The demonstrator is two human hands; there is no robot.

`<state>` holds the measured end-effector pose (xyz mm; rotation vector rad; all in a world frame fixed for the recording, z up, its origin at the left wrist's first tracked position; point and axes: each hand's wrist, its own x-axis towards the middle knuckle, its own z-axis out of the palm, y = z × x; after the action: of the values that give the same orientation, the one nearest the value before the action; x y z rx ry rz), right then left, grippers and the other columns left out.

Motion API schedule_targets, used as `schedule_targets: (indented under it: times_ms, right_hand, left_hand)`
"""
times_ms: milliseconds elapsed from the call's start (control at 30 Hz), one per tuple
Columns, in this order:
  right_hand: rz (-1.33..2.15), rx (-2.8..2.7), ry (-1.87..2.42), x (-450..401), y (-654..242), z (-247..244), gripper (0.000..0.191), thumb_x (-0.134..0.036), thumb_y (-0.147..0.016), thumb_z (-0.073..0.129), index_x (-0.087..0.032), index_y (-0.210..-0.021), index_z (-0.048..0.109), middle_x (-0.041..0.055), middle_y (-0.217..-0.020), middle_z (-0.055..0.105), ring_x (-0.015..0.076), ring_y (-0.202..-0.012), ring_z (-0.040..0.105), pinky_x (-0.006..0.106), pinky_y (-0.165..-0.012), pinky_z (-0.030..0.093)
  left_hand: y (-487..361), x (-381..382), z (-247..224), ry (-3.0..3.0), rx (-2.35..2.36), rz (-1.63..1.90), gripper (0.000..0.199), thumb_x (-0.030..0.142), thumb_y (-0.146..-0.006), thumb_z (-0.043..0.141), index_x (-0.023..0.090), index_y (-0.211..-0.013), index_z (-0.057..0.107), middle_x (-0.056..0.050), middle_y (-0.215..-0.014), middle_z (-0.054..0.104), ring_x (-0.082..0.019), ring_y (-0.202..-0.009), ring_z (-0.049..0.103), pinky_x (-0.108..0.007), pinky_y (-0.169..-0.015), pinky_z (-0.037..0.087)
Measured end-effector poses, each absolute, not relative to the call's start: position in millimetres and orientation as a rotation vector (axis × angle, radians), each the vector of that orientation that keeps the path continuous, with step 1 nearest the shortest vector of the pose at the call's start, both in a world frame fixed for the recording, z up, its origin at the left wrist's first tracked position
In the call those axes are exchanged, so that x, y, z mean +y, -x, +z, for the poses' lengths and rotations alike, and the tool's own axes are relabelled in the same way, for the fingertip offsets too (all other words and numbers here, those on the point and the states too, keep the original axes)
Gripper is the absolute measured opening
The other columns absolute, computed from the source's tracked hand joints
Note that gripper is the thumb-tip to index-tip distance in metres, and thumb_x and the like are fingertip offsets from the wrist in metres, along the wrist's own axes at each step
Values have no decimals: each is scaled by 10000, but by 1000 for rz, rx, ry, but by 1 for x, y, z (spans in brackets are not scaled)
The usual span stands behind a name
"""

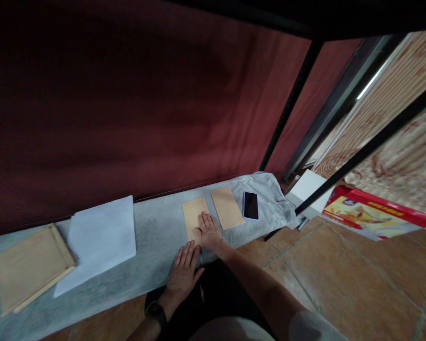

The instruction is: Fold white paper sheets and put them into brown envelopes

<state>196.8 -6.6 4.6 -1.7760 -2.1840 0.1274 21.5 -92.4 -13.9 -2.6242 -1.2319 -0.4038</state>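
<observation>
A tan paper envelope [192,211] lies on the grey cloth-covered bench right in front of me. My right hand [209,231] rests flat on its right side, fingers spread. My left hand [184,270] lies with fingers stretched out at the bench's front edge, close to the envelope's lower end; whether its fingertips touch the paper I cannot tell. Just right of my right hand is a second tan envelope [227,208], and beyond it a phone [251,206] with a dark screen and pale case. Neither hand grips anything.
To the left lie a stack of white paper [102,244] and a pile of larger tan envelopes [31,265]. A dark red panel [128,118] rises behind the bench. Black metal bars [291,104] and a red-and-yellow box [372,213] stand at right over the tiled floor.
</observation>
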Motion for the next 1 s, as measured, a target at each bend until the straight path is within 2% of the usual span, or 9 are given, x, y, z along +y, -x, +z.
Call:
schedule_targets:
  times_ms: [233,433,567,667,800,933,1000]
  right_hand:
    - [247,-2071,1911,40,-185,3,708,-456,-1043,385,2,-1569,268,224,-1644,228,307,-1528,248,487,-1242,212]
    - [251,-1998,1917,59,-184,1,718,-461,-1040,398,11,-1567,275,242,-1621,254,344,-1520,258,551,-1236,213]
    - [228,-1980,1924,67,-184,3,723,-473,-1041,397,20,-1558,291,230,-1636,210,340,-1522,252,509,-1248,195]
    - [248,-1983,1936,68,-184,8,720,-475,-1041,398,20,-1555,301,223,-1640,203,329,-1526,246,490,-1249,190]
    - [243,-1989,1949,56,-184,10,693,-453,-1046,385,19,-1549,315,232,-1619,270,330,-1518,267,503,-1238,205]
    - [170,-2028,1881,20,-187,2,670,-439,-1050,382,-4,-1555,314,240,-1601,312,324,-1505,302,523,-1219,240]
    - [125,-2066,1817,-3,-191,-2,658,-428,-1048,396,-13,-1553,323,233,-1601,326,312,-1501,316,495,-1218,250]
  left_hand:
    - [-22,-91,-15,2564,-1176,-424,725,574,-944,468,106,-1497,452,-198,-1527,497,-322,-1467,390,-506,-1221,249]
    - [-22,-92,-15,2605,-1195,-435,746,527,-945,493,119,-1556,359,-201,-1541,477,-334,-1463,392,-513,-1207,266]
    - [-21,-92,-14,2619,-1200,-434,753,512,-948,499,130,-1572,323,-195,-1550,468,-334,-1464,388,-512,-1201,282]
    - [-21,-92,-11,2622,-1197,-422,750,513,-945,502,129,-1567,333,-198,-1554,461,-338,-1464,385,-512,-1191,297]
    - [-22,-93,-9,2618,-1212,-387,743,538,-938,493,131,-1548,373,-192,-1559,456,-335,-1469,377,-513,-1189,299]
    - [-24,-94,-8,2610,-1239,-376,729,556,-928,488,121,-1510,435,-193,-1546,472,-334,-1467,377,-521,-1187,301]
    - [-24,-94,-6,2626,-1243,-381,691,530,-933,489,120,-1489,465,-186,-1531,492,-327,-1458,390,-516,-1186,304]
